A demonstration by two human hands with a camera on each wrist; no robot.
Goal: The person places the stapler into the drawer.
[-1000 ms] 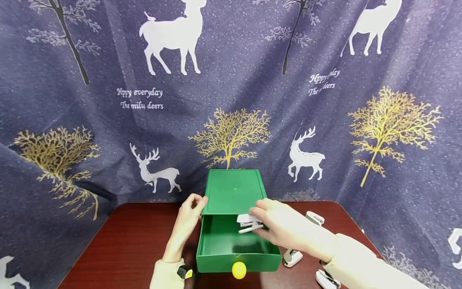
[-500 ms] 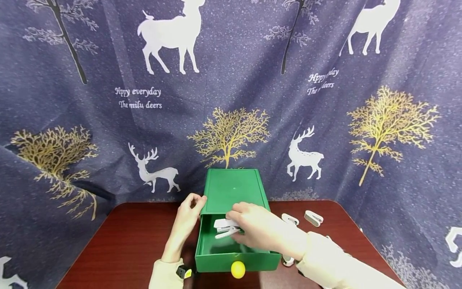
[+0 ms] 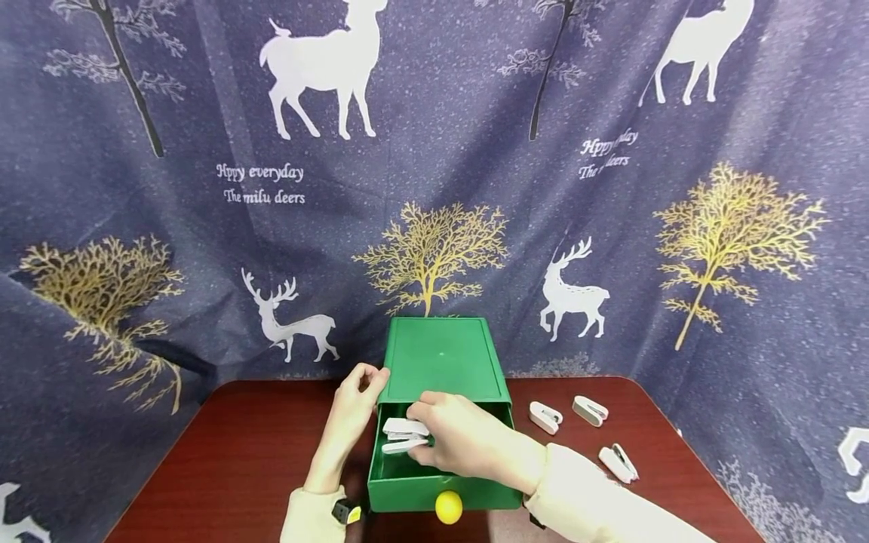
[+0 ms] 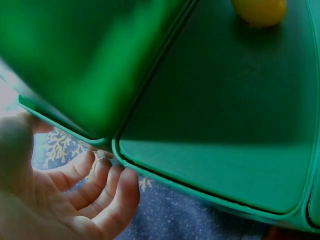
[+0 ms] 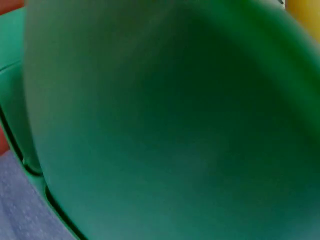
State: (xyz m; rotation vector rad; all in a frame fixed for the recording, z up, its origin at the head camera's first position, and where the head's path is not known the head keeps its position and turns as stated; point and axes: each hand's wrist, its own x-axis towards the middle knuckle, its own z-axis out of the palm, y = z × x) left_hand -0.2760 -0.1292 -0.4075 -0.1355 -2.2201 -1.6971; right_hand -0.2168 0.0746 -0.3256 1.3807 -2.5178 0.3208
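Note:
My right hand (image 3: 462, 437) grips a white stapler (image 3: 405, 436) inside the pulled-out drawer (image 3: 407, 498) of a green box (image 3: 441, 358). The stapler lies toward the left part of the drawer in the head view, its jaw end pointing left. In the right wrist view only blurred green plastic fills most of the picture, and the hand and stapler are out of sight. My left hand (image 3: 356, 392) rests against the box's upper left edge; the left wrist view shows its fingers (image 4: 127, 187) loosely bent, tips at the green edge. A yellow round knob (image 3: 448, 507) sits on the drawer front.
Three more white staplers lie on the red-brown table (image 3: 244, 460) right of the box: one near the box (image 3: 546, 417), one farther back (image 3: 591, 410), another nearer (image 3: 618, 463). A deer-patterned cloth (image 3: 434, 166) hangs behind. My right forearm covers some table right of the drawer.
My right hand has moved left and slightly down into the drawer, carrying the stapler from its right side to its left. My left hand has stayed at the box edge.

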